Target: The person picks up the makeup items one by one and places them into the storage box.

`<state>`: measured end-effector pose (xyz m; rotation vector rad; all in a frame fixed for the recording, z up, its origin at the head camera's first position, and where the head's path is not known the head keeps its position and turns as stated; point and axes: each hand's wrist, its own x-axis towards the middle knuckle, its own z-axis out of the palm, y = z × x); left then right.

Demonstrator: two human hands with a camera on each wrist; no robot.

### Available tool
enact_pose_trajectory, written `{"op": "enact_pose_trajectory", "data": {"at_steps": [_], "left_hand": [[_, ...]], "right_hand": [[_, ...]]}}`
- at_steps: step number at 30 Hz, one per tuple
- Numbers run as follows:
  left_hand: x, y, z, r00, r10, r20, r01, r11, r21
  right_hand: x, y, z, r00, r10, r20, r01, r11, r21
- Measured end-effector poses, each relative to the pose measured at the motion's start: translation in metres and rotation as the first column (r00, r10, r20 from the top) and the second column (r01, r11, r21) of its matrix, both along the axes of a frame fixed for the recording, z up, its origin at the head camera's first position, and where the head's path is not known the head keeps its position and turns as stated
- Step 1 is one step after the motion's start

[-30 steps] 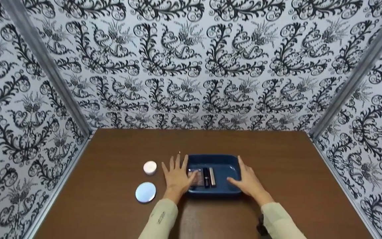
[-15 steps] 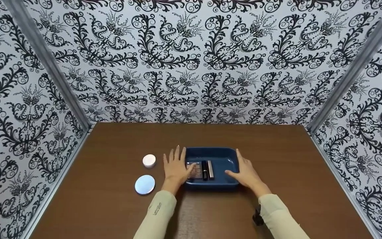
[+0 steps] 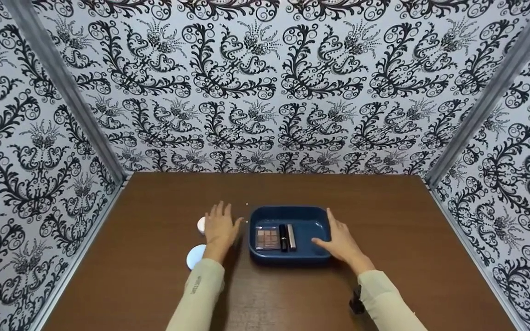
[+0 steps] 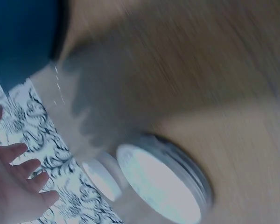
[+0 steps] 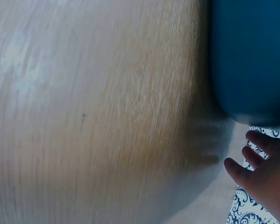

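Observation:
A blue tray [image 3: 292, 260] stands on the table, holding an eyeshadow palette [image 3: 267, 238], a black tube [image 3: 283, 237] and a slim light-coloured tube [image 3: 291, 237] side by side. My right hand [image 3: 342, 239] is at the tray's right end, fingers along the outside and thumb reaching over the rim. Left of the tray, my left hand [image 3: 220, 231] hovers with straight, spread fingers and holds nothing. It partly covers a small white jar [image 3: 201, 225] and a round, mirror-like disc [image 3: 194, 256] in the head view. The left wrist view shows the round disc [image 4: 158, 184] beside the small jar [image 4: 101, 179].
The brown wooden table [image 3: 265, 294] runs back to a wall [image 3: 265, 92] with black-and-white scroll patterns. Similar panels close off both sides. A dark object [image 3: 357, 301] sits by the right sleeve cuff.
My left hand has let go of the tray's left side and moved left, toward the jar and disc, uncovering the palette. My right hand stays at the tray's right end.

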<state>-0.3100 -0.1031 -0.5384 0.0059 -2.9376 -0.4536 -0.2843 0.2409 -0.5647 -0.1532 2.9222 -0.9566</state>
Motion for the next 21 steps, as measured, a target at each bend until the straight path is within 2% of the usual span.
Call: {"op": "enact_pose_trajectory", "data": {"at_steps": [6,12,18,21], "left_hand": [[0.003,-0.016,0.001,0.998,0.055,0.027,-0.054,0.998,-0.025],[0.007,-0.027,-0.008,0.996,0.088,0.011,-0.088,0.996,-0.008],[0.012,-0.037,-0.017,0.990,0.114,0.089,-0.113,0.993,-0.018],[0.013,-0.040,-0.020,0.988,0.118,0.100,-0.118,0.993,-0.009]], "right_hand": [[-0.001,0.002,0.001,1.000,-0.005,-0.006,0.005,1.000,-0.014],[-0.001,0.000,0.002,0.999,-0.016,-0.044,0.015,1.000,-0.022],[0.000,0.000,0.001,0.999,-0.015,-0.047,0.014,1.000,-0.020],[0.001,0.000,0.001,0.999,-0.016,-0.050,0.015,1.000,-0.017]]}}
